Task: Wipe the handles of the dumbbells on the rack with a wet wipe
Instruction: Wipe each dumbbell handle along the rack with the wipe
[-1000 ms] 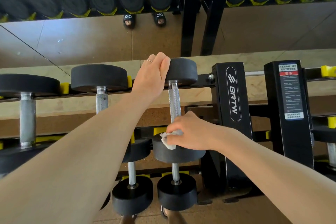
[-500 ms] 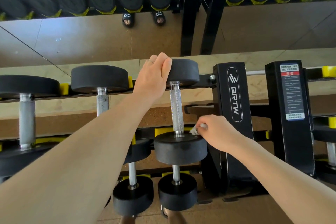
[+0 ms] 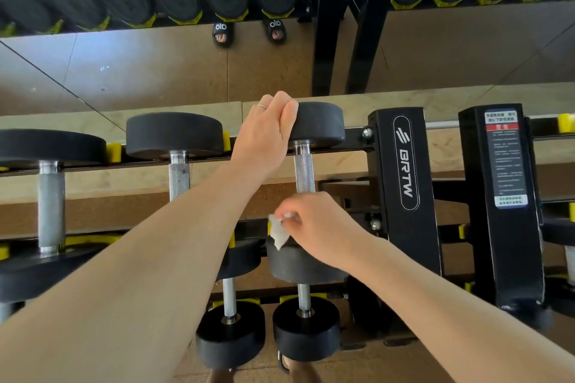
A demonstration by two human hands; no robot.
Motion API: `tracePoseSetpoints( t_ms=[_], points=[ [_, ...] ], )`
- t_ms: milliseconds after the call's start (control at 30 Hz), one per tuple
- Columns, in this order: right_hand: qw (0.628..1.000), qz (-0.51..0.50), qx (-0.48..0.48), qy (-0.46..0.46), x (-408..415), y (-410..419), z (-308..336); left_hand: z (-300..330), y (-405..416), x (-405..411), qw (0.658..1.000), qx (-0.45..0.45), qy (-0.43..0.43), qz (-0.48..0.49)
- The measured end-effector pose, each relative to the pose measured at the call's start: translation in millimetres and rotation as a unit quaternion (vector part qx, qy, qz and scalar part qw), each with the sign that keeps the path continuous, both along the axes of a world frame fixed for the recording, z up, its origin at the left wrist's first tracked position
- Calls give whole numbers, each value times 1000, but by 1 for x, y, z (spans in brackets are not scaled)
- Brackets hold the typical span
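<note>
A black dumbbell with a knurled steel handle [image 3: 304, 172] lies on the top tier of the rack, just left of the black upright. My left hand [image 3: 267, 130] grips the rim of its far head [image 3: 320, 124]. My right hand [image 3: 314, 227] pinches a crumpled white wet wipe [image 3: 278, 233] at the low end of that handle, over the near head [image 3: 298, 264]. The lower stretch of the handle is hidden behind my right hand.
Two bigger dumbbells [image 3: 179, 165] [image 3: 49, 202] lie to the left on the same tier. Two small dumbbells [image 3: 306, 323] [image 3: 230, 326] sit on the tier below. A black BRTW upright [image 3: 404, 165] and a second post with a warning label [image 3: 504, 162] stand right. A mirror behind reflects more dumbbells.
My right hand with the wipe slipped off to the right of the handle, then came back onto its low end. My left hand stayed on the far head.
</note>
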State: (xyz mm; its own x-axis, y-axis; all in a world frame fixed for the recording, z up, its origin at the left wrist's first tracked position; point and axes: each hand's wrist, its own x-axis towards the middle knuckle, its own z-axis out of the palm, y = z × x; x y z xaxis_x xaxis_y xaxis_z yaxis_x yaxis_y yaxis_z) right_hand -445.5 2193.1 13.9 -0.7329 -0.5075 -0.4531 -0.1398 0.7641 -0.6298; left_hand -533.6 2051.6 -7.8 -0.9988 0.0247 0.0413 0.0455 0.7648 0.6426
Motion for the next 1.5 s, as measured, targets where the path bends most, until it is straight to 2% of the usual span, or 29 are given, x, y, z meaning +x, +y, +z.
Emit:
tracePoseSetpoints(
  t_ms=[67,133,200,267,367,533,700,800,900,967,1067,1167,1333,1400,1500],
  points=[
    [998,58,35,-19,-2,16,-2,-1,0,0,1000,0,2,4],
    [995,71,64,-41,-9,39,2,-1,0,1,1000,-1,3,5],
    [987,62,143,-40,-24,66,1,0,0,1,1000,-5,3,6],
    [980,5,192,-41,-35,84,-6,0,2,1,1000,-5,4,8],
    [981,-62,173,-66,-34,70,-24,0,2,1,1000,-6,2,9],
    [984,-9,163,-77,-23,28,-13,-1,0,1,1000,-4,1,4],
    [996,31,-8,-82,-14,3,10,-1,0,-1,1000,-12,2,7],
    [993,84,17,-80,-8,3,1,-2,0,-1,1000,-12,3,5],
    [991,95,56,-77,-13,30,7,-4,0,0,1000,-11,3,5],
    [991,73,94,-57,-18,56,10,-4,1,-1,1000,-12,3,5],
    [992,-17,123,-25,-15,80,4,-2,1,-1,1000,-16,4,6],
    [989,-91,108,-43,2,70,-3,2,2,2,1000,-24,5,7],
    [984,-163,67,2,33,33,19,9,4,6,996,-90,-9,20],
    [989,-148,26,8,52,6,31,14,7,8,995,-88,-34,25],
    [996,-46,-65,-48,88,-39,39,20,5,19,997,-31,-71,23]
  ],
)
